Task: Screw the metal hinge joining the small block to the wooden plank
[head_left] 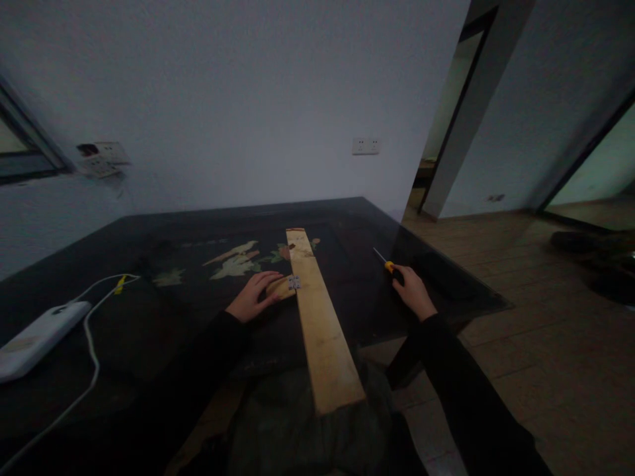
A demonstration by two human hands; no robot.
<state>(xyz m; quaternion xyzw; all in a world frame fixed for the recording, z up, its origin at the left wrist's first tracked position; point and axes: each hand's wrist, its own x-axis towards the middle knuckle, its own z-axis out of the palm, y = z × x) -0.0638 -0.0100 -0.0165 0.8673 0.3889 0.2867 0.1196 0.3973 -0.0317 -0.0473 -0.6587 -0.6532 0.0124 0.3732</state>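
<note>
A long wooden board [322,324] lies lengthwise on the dark table, its near end jutting past the front edge. At its left side a metal hinge [294,282] bridges it and a short wooden piece [280,287]. My left hand [254,295] is closed over that short piece, fingers on top, covering its outer end. Off to the right, my right hand [413,291] grips a screwdriver [389,266] with a yellow and black handle. Its thin shaft points away and to the left, apart from the board.
The dark table [347,228] has a bird-and-flower picture [238,261] on its top and stands by the wall. A white power bank or box [42,337] with a white cable [94,350] lies at left. A wall socket [366,146] is behind.
</note>
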